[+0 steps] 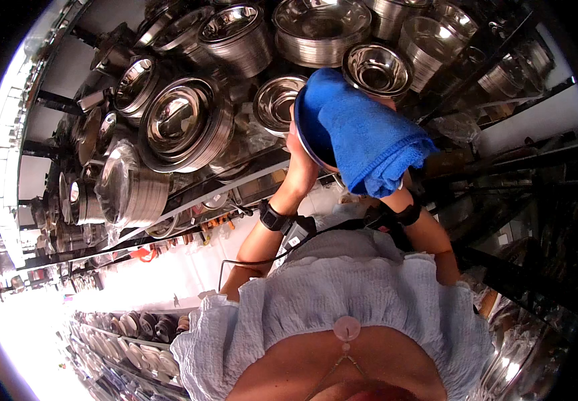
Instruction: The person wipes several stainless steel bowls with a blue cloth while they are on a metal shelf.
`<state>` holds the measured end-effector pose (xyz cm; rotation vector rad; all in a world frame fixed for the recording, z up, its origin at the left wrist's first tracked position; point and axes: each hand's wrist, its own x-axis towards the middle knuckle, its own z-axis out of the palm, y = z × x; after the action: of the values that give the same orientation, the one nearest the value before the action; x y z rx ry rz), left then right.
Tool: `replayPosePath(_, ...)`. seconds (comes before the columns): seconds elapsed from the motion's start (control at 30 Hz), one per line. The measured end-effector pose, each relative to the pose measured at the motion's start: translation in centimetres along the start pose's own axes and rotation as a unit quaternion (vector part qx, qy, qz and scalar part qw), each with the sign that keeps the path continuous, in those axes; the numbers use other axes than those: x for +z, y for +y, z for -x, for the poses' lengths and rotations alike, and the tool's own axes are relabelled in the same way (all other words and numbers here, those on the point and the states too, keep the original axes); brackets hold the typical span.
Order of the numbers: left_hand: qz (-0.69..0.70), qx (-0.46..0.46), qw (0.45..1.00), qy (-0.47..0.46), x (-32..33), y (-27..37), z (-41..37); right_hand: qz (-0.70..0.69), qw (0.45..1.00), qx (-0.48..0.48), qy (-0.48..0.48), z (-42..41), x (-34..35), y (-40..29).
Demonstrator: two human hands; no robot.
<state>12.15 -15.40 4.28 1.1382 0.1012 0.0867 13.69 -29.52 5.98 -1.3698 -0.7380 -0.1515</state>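
Note:
My left hand (pixel 300 153) grips the near left side of a metal bowl (pixel 314 145), which is tilted so that its dark inside shows. A blue microfibre cloth (pixel 364 130) covers much of the bowl and hangs in bunched folds toward me. My right hand (pixel 404 183) is at the cloth and holds it against the bowl; most of its fingers are hidden by the cloth. Just beyond the bowl, a small shiny steel bowl (pixel 281 103) stands to the left and another steel bowl (pixel 378 70) is at the far right.
Nested stacks of steel basins (pixel 181 125) and plates (pixel 321 30) crowd the dark shelf. A plastic-wrapped stack (pixel 128 185) stands near the shelf's metal front edge (pixel 208 188). A black cable (pixel 269 260) runs by my left forearm. More shelving (pixel 524 135) stands at right.

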Motion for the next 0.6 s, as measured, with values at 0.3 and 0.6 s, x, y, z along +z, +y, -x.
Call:
replayPosePath(0.3, 0.081, -0.111, 0.988, -0.067, -2.5, 1.9, -0.4, 0.012, 0.992, 0.022, -0.126, -2.2, -2.7, -2.0)
replayPosePath(0.6, 0.073, -0.154, 0.976, -0.132, -3.2, 3.0, -0.3, 0.057, 0.990, -0.013, -0.126, -2.8, -3.6, -4.9)
